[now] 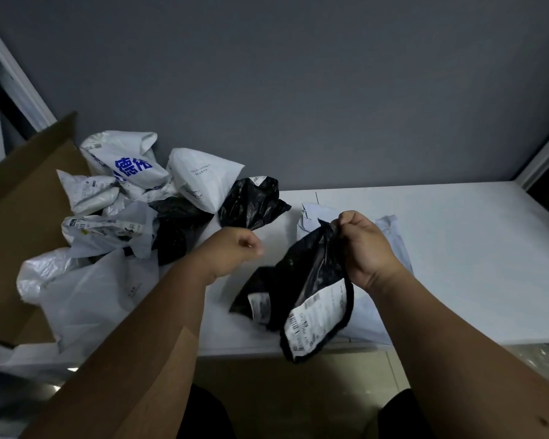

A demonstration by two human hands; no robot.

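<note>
The black poly mailer [311,274] is held up over the near edge of the white table [457,264]. It is crumpled and glossy, with 2 white shipping labels (the larger label [314,318] curls across its lower end). The right hand [366,248] pinches its bunched top corner with curled fingers. The left hand [235,251] is balled up near it, clear of the plastic; its fingertips are blurred, so I cannot tell whether they nip anything. A pale flat mailer [393,229] lies beneath.
</note>
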